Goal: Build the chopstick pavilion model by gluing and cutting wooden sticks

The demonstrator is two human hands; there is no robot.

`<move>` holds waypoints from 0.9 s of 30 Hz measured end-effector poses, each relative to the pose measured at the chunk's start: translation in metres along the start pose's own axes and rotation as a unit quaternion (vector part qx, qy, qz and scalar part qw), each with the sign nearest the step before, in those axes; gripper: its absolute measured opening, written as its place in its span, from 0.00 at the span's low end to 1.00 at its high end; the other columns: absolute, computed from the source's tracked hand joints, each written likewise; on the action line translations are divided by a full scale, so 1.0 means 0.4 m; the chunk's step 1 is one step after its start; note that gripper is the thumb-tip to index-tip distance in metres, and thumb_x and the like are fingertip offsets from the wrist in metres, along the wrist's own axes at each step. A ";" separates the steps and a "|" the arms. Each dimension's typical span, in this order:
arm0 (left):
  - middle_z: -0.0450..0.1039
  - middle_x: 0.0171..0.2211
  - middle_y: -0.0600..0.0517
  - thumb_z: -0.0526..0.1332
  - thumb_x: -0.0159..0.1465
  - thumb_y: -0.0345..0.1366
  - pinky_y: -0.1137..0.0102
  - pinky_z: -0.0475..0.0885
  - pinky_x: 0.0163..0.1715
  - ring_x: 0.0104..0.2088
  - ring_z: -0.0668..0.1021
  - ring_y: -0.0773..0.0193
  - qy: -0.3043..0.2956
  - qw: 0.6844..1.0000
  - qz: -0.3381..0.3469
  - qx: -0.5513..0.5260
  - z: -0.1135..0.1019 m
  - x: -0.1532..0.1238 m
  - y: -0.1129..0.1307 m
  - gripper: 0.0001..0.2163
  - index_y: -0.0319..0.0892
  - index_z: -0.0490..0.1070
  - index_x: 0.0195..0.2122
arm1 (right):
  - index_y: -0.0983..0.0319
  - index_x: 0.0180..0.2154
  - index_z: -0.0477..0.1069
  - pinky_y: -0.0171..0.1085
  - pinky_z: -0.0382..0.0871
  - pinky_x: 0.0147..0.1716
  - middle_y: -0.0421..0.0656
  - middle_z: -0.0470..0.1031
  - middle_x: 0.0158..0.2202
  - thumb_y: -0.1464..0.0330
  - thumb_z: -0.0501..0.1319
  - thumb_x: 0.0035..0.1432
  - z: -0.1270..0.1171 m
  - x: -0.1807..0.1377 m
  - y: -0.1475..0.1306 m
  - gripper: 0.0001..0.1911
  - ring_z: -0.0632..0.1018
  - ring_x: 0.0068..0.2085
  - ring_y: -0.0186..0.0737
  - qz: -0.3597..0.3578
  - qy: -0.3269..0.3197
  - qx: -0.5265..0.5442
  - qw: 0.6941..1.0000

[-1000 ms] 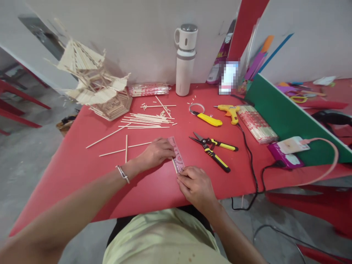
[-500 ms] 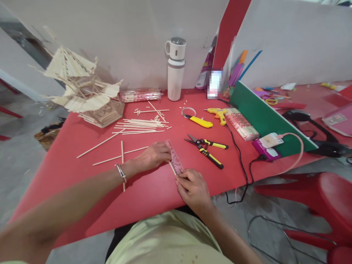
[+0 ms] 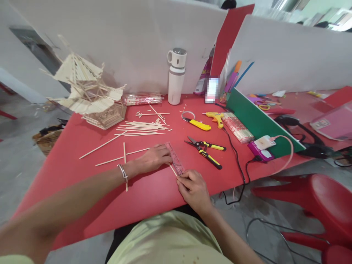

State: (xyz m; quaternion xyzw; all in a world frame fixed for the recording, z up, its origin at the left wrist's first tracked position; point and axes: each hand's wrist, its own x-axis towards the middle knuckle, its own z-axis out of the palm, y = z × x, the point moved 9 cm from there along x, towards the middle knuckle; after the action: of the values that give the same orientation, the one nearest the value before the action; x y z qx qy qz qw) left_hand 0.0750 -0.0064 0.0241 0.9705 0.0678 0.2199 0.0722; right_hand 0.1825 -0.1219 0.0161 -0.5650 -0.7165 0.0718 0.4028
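Observation:
A clear plastic ruler (image 3: 176, 160) lies slanted on the red table, with a thin wooden stick (image 3: 173, 169) along its near edge. My left hand (image 3: 155, 158) has its curled fingers pressed on the upper part of the ruler, and the stick's far end is hidden under them. At the lower end, my right hand (image 3: 194, 190) pinches the stick between thumb and finger, touching the ruler's corner. To the right lie yellow-and-black cutting pliers (image 3: 205, 151), their jaws apart. Crossed wooden sticks (image 3: 110, 160) rest left of my left hand, one partly beneath the wrist.
Loose sticks (image 3: 140, 127) lie in a pile beyond my hands. A stick-built pagoda model (image 3: 90, 93) stands back left, near a white bottle (image 3: 176, 82). On the right are a yellow utility knife (image 3: 200, 124), a glue gun (image 3: 216, 118) with its cord, and a green board (image 3: 258, 117).
The camera view has tilted up slightly, so things sit a little lower. Both hands stay at the ruler, and the stick shows a little more clearly beside its edge.

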 end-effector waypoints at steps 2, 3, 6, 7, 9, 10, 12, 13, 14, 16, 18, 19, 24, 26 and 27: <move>0.78 0.39 0.47 0.58 0.71 0.31 0.63 0.68 0.47 0.44 0.76 0.58 -0.002 1.000 0.012 0.006 -0.003 0.000 0.004 0.07 0.46 0.76 0.41 | 0.58 0.37 0.81 0.39 0.71 0.41 0.43 0.76 0.34 0.73 0.62 0.63 -0.002 0.001 0.004 0.08 0.76 0.39 0.38 0.003 0.005 0.012 1.000; 0.78 0.39 0.47 0.57 0.71 0.30 0.63 0.68 0.48 0.44 0.76 0.58 -0.004 1.000 0.014 0.008 -0.004 0.001 0.005 0.08 0.46 0.76 0.42 | 0.58 0.37 0.81 0.39 0.71 0.41 0.43 0.76 0.34 0.73 0.63 0.63 -0.003 0.002 0.007 0.08 0.75 0.39 0.38 0.006 0.007 0.018 1.000; 0.77 0.38 0.47 0.55 0.71 0.29 0.63 0.69 0.47 0.42 0.75 0.59 -0.019 1.000 0.017 0.015 -0.007 0.007 0.007 0.10 0.46 0.76 0.40 | 0.58 0.37 0.82 0.39 0.71 0.40 0.42 0.76 0.34 0.73 0.63 0.63 -0.004 0.003 0.016 0.08 0.75 0.39 0.38 0.014 0.011 0.035 0.999; 0.77 0.37 0.47 0.54 0.71 0.29 0.63 0.69 0.46 0.41 0.75 0.59 -0.024 0.999 0.017 0.020 -0.007 0.009 0.007 0.11 0.46 0.76 0.39 | 0.58 0.37 0.82 0.39 0.71 0.40 0.42 0.76 0.33 0.72 0.63 0.63 -0.002 0.002 0.019 0.08 0.75 0.38 0.38 0.016 0.011 0.042 0.999; 0.76 0.36 0.47 0.53 0.72 0.29 0.63 0.69 0.45 0.40 0.75 0.59 -0.032 0.999 0.018 0.024 -0.006 0.013 0.010 0.12 0.45 0.75 0.37 | 0.58 0.37 0.82 0.39 0.71 0.40 0.42 0.76 0.33 0.72 0.63 0.63 0.002 -0.002 0.020 0.09 0.75 0.38 0.38 0.020 0.015 0.052 0.998; 0.76 0.35 0.47 0.53 0.72 0.30 0.63 0.69 0.44 0.39 0.75 0.60 -0.038 0.999 0.018 0.020 -0.004 0.013 0.011 0.12 0.45 0.75 0.36 | 0.58 0.37 0.82 0.39 0.71 0.40 0.42 0.76 0.33 0.72 0.63 0.63 0.004 -0.005 0.020 0.09 0.75 0.38 0.38 0.022 0.017 0.055 0.998; 0.75 0.35 0.47 0.53 0.72 0.30 0.65 0.69 0.43 0.38 0.75 0.60 -0.052 0.998 0.018 0.004 0.001 0.008 0.014 0.12 0.44 0.74 0.36 | 0.57 0.37 0.82 0.39 0.71 0.40 0.42 0.76 0.33 0.71 0.62 0.63 0.005 -0.007 0.018 0.09 0.76 0.38 0.38 0.028 0.017 0.057 0.998; 0.75 0.35 0.47 0.52 0.72 0.29 0.66 0.70 0.41 0.38 0.75 0.61 -0.060 0.998 0.018 -0.006 0.002 0.003 0.016 0.12 0.44 0.74 0.36 | 0.57 0.37 0.82 0.39 0.71 0.41 0.42 0.77 0.33 0.70 0.62 0.64 0.004 -0.003 0.019 0.09 0.76 0.38 0.38 0.032 0.008 0.064 0.997; 0.75 0.34 0.48 0.52 0.72 0.29 0.67 0.69 0.40 0.37 0.75 0.62 -0.066 0.998 0.015 -0.016 0.001 -0.003 0.018 0.12 0.43 0.74 0.36 | 0.57 0.37 0.82 0.38 0.72 0.41 0.42 0.77 0.33 0.69 0.62 0.65 0.002 0.004 0.023 0.09 0.77 0.38 0.38 0.036 -0.010 0.076 0.996; 0.75 0.34 0.48 0.50 0.72 0.27 0.70 0.68 0.35 0.34 0.75 0.64 -0.072 0.997 -0.003 -0.035 -0.012 -0.013 0.019 0.13 0.42 0.73 0.37 | 0.56 0.40 0.82 0.37 0.73 0.43 0.43 0.79 0.37 0.65 0.59 0.67 -0.015 0.029 0.043 0.11 0.79 0.40 0.37 0.044 -0.053 0.086 0.994; 0.75 0.33 0.50 0.49 0.71 0.26 0.71 0.66 0.32 0.31 0.73 0.66 -0.060 0.995 -0.053 -0.064 -0.046 -0.016 0.012 0.13 0.41 0.73 0.38 | 0.57 0.47 0.80 0.39 0.72 0.50 0.46 0.80 0.46 0.59 0.58 0.68 -0.059 0.067 0.093 0.15 0.79 0.48 0.41 0.061 -0.072 0.019 0.995; 0.74 0.32 0.50 0.50 0.70 0.27 0.72 0.65 0.31 0.29 0.73 0.66 -0.042 0.991 -0.092 -0.087 -0.072 -0.015 0.004 0.12 0.41 0.73 0.37 | 0.58 0.53 0.77 0.45 0.69 0.55 0.49 0.78 0.53 0.55 0.59 0.66 -0.093 0.088 0.130 0.20 0.76 0.54 0.47 0.077 -0.062 -0.064 0.993; 0.65 0.22 0.57 0.57 0.66 0.37 0.74 0.61 0.24 0.22 0.66 0.70 0.092 0.881 -0.384 -0.262 -0.190 -0.038 -0.052 0.10 0.40 0.70 0.29 | 0.72 0.67 0.60 0.57 0.63 0.56 0.67 0.64 0.64 0.40 0.63 0.54 -0.156 0.126 0.332 0.54 0.65 0.64 0.69 0.170 -0.143 -0.349 0.911; 0.62 0.19 0.59 0.60 0.64 0.41 0.75 0.58 0.21 0.19 0.62 0.72 0.124 0.811 -0.455 -0.346 -0.199 -0.055 -0.056 0.10 0.40 0.70 0.30 | 0.72 0.66 0.63 0.52 0.67 0.52 0.64 0.71 0.55 0.39 0.60 0.56 -0.143 0.123 0.363 0.51 0.71 0.57 0.65 0.155 -0.173 -0.361 0.903; 0.61 0.18 0.60 0.62 0.62 0.43 0.75 0.56 0.20 0.18 0.61 0.72 0.143 0.778 -0.477 -0.384 -0.200 -0.064 -0.057 0.11 0.40 0.70 0.29 | 0.72 0.64 0.65 0.51 0.67 0.50 0.63 0.73 0.51 0.40 0.60 0.56 -0.142 0.121 0.371 0.50 0.74 0.54 0.63 0.150 -0.175 -0.361 0.904</move>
State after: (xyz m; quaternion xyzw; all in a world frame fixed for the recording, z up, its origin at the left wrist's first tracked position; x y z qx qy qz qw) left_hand 0.0150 0.0207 0.0811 0.6631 0.4415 0.3016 0.5239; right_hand 0.3294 -0.0478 -0.0049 -0.7513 -0.6587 -0.0345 0.0242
